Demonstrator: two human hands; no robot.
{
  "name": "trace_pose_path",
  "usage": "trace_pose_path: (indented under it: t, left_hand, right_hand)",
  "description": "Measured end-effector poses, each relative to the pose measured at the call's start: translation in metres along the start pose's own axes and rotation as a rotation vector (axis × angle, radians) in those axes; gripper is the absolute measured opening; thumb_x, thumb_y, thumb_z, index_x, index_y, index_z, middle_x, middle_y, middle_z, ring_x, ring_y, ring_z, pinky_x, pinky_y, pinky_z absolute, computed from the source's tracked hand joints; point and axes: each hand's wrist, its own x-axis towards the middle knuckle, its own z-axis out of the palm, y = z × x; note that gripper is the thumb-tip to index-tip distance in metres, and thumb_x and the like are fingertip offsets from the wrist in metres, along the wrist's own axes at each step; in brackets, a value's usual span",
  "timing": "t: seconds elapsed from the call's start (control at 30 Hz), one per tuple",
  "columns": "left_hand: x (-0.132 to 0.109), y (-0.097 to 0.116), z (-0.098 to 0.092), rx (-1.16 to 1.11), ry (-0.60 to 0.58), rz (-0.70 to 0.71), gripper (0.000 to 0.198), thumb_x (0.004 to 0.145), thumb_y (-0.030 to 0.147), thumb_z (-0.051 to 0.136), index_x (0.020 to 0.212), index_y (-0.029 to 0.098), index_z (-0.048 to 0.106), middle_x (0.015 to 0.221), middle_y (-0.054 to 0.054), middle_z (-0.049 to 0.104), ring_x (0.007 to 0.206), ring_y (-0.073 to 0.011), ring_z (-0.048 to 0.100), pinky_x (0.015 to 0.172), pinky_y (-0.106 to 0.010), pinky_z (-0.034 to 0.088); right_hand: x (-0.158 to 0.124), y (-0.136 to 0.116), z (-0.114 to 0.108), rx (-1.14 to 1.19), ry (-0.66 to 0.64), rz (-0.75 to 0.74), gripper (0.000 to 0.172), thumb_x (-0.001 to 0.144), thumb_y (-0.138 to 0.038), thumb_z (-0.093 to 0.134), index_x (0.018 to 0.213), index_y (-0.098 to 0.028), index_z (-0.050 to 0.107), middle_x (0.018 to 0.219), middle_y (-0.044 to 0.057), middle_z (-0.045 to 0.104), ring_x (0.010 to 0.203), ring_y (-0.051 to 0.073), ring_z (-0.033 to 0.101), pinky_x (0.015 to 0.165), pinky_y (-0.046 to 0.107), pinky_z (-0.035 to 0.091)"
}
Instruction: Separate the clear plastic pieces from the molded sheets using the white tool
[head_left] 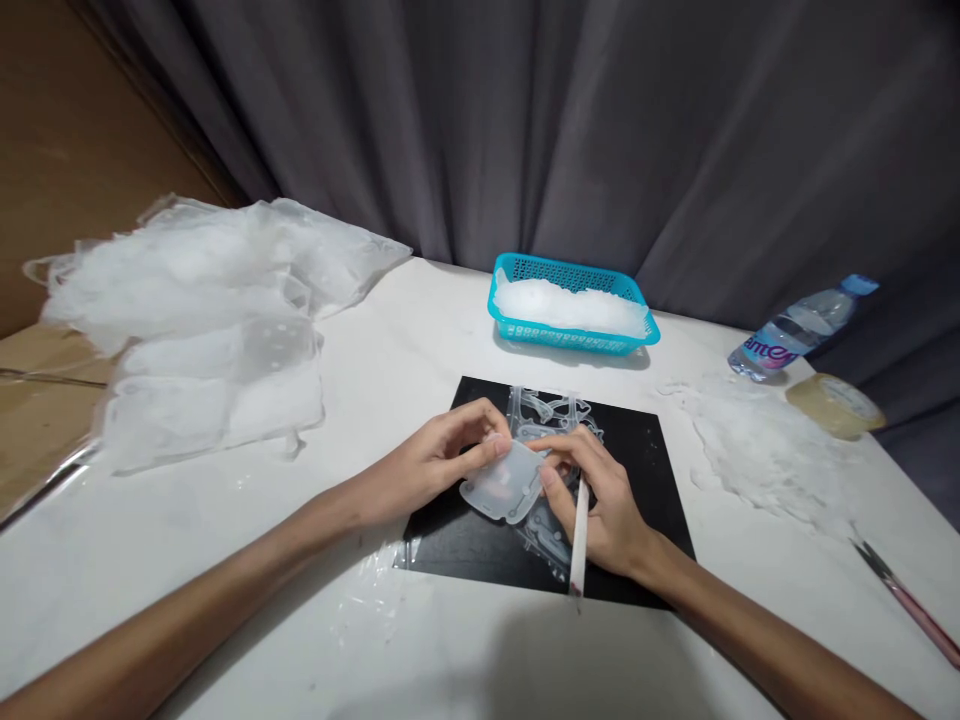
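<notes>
**Translucent panel held between both hands over the black mat**

Position: the translucent, frosted plastic panel with rounded corners [501, 487] is above the rectangular black mat [630, 450], overlapping the clear moulded plastic frames and parts [541, 404]. The mat lies on the white desk [420, 325].

Fingers: left hand [466, 447] pinches the panel's far edge, thumb uppermost. Right hand [601, 497] bends its index finger and thumb to the panel's right edge; the same hand also grips a slim white stick-like tool [580, 540], tucked under the curled fingers. Exact contact at the right fingertips is partly hidden.

Handling, judged: the left pinch should stay firm but light, since a thin panel may flex or crease. Right fingertips seem best worked along the rim in small motions, keeping off the flat face. The tool's dark end should be kept turned away from both the panel and the left fingers; whether it is sharp cannot be told.

Orientation: panel tilts slightly, its notched edge facing the wearer and a little left. Outline is nearly square; covered far corners leave the long axis uncertain. The tool's axis is clearer: it runs near to far, dark end toward the wearer, close to the mat's front edge.
</notes>
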Motion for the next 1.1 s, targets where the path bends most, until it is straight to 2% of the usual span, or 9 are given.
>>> trace_pose_path:
  t: [0.17,0.37,0.53,0.8,1.1]
  left_hand:
    - [0.000,-0.007,0.000,-0.027,0.002,-0.014,0.024,0.102,0.043,0.060,0.100,0.020,0.053,0.085,0.004,0.049,0.075,-0.0115,0.046,0.066,-0.024,0.037]
    - [0.004,-0.005,0.003,0.013,-0.067,-0.029,0.025,0.102,0.040,0.061,0.092,0.017,0.059,0.084,0.002,0.057,0.076,-0.0119,0.052,0.068,-0.025,0.040]
    - [0.005,-0.002,0.007,-0.028,-0.101,-0.046,0.025,0.103,0.039,0.060,0.093,0.016,0.061,0.082,0.000,0.062,0.074,-0.0129,0.059,0.068,-0.026,0.045]
    - [0.005,-0.016,0.007,-0.068,-0.112,-0.073,0.027,0.102,0.043,0.059,0.095,0.017,0.060,0.085,-0.001,0.065,0.075,-0.0149,0.066,0.072,-0.029,0.053]
    - [0.007,-0.015,0.006,-0.024,-0.115,-0.093,0.029,0.102,0.045,0.059,0.095,0.017,0.060,0.085,0.001,0.063,0.072,-0.0155,0.068,0.072,-0.029,0.052]
  right_hand:
    - [-0.001,0.002,0.003,-0.026,0.047,-0.030,0.039,0.092,-0.009,0.059,0.129,-0.024,0.057,0.086,0.000,0.066,0.078,0.018,0.056,0.074,0.032,0.049]
    - [-0.002,0.004,0.006,-0.013,0.079,-0.001,0.035,0.094,-0.011,0.059,0.127,-0.024,0.057,0.090,0.001,0.067,0.079,0.016,0.059,0.074,0.031,0.050]
    - [-0.002,0.006,0.005,-0.002,0.071,0.022,0.034,0.096,-0.012,0.057,0.127,-0.024,0.056,0.091,0.001,0.067,0.079,0.016,0.058,0.074,0.031,0.050]
    - [0.000,0.000,0.004,-0.105,0.095,-0.086,0.032,0.094,-0.008,0.057,0.123,-0.022,0.057,0.086,0.001,0.063,0.078,0.017,0.057,0.072,0.031,0.051]
    - [0.003,0.002,0.005,-0.201,0.078,-0.135,0.031,0.095,-0.008,0.055,0.124,-0.020,0.056,0.086,0.003,0.065,0.081,0.020,0.059,0.071,0.033,0.052]
